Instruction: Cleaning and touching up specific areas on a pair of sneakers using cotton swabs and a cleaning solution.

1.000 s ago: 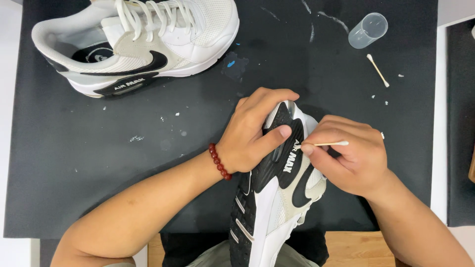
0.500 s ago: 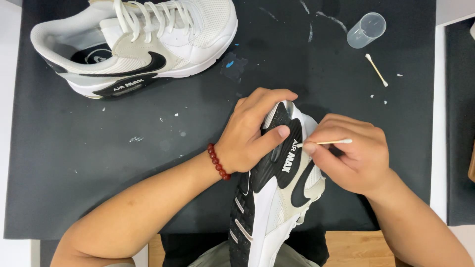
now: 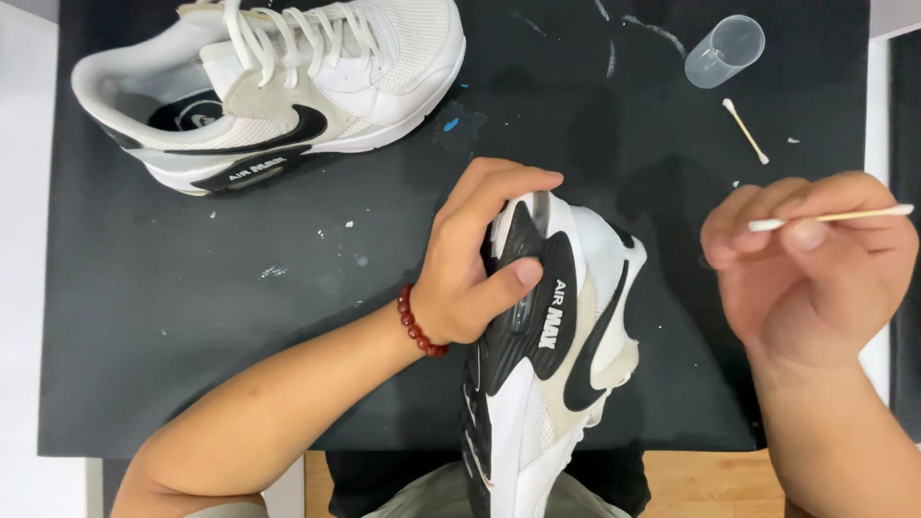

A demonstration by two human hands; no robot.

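Left hand [image 3: 475, 264] is closed around the heel of a white and black sneaker [image 3: 561, 355], fingers curled over the top of the heel, thumb pressed on the black side panel. The shoe stands tilted on its edge, heel on the black mat [image 3: 192, 317], toe running off the near edge toward the person's lap. Right hand [image 3: 815, 269] is lifted clear of the shoe, to its right, loosely curled, pinching a cotton swab [image 3: 830, 218] between thumb and fingertips; the swab lies roughly level with its tip pointing left. The second sneaker [image 3: 278, 91] rests upright at the far left of the mat, laces up. A small clear cup [image 3: 724, 51] lies on its side at the far right, a spare swab [image 3: 745, 130] just beside it. White flecks are scattered over the mat. Risks, as a judgement: the shoe is held by one hand only on a narrow edge, so a slack grip could let it roll or slide off toward the lap. The pinch on the thin swab stick is light, so side pressure may snap or drop it. The tipped cup could roll if bumped.
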